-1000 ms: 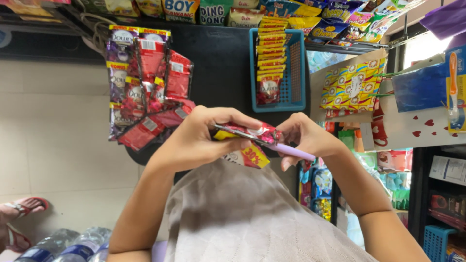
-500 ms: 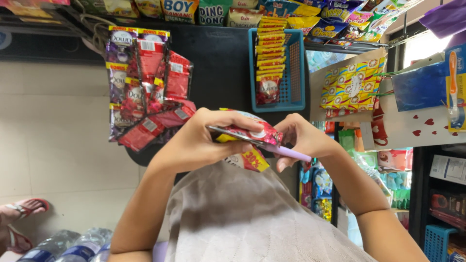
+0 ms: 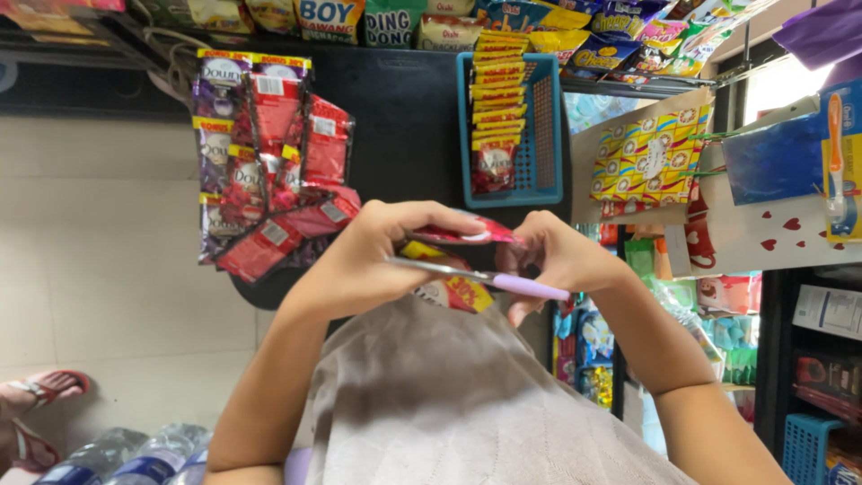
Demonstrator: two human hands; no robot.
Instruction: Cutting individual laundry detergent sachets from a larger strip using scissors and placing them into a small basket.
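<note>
Head view, shop interior. The left hand (image 3: 373, 260) and the right hand (image 3: 557, 256) meet at the centre of the picture above a grey cloth (image 3: 467, 404) that covers the person's front. Both hands are closed on the same item — a small red sachet (image 3: 462, 235) held flat, its long axis running left to right between the two sets of fingertips. The left thumb and fingers pinch the sachet's left end; the right fingers curl around its right end, so neither hand is nearer than the other. Just below the sachet, and roughly parallel to it, lies a pair of scissors (image 3: 476, 277) with a lilac handle; the blades point toward the left hand and the handle sits under the right palm. Whether the blades are parted cannot be told. A yellow-and-red packet (image 3: 453, 289) shows beneath the scissors, partly hidden by the hands.

Surroundings — a hanging cluster of red and purple sachets (image 3: 265, 162) lies to the left of the hands and well apart from them; a blue basket (image 3: 546, 117) holding a strip of yellow sachets hangs straight beyond the hands. A patterned yellow card (image 3: 651, 153) is clipped at the right. Plastic bottles (image 3: 135, 458) lie at the lower left, near a sandalled foot (image 3: 36, 395).
</note>
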